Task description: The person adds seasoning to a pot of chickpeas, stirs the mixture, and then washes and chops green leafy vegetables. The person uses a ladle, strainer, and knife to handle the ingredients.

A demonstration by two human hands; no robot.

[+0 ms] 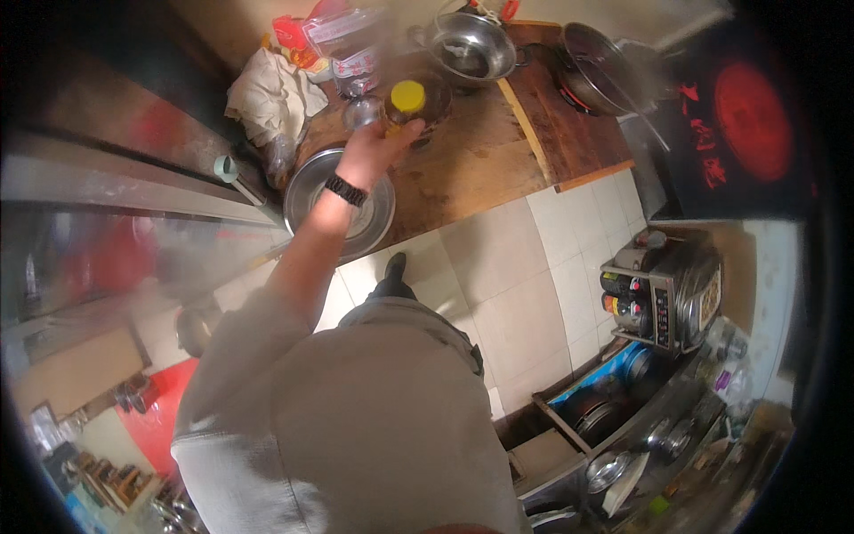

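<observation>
My left hand [378, 148], with a black watch on its wrist, reaches out over the wooden table [467, 163]. Its thumb and fingers close around a yellow-capped bottle or jar [408, 97], whose body is mostly hidden by the hand and blur. Under my wrist and forearm lies a round metal basin [305, 193], partly covered by the arm. A small clear bowl or glass [362, 112] stands just left of the yellow cap. My right hand is out of view.
A steel two-handled pan [472, 50] sits at the back, a deep wok [594, 73] farther right. Crumpled cloth [270, 93] and plastic packets [353, 67] lie at the back left. A shelf rack [567, 434] with pots and a small appliance [664, 300] are at lower right.
</observation>
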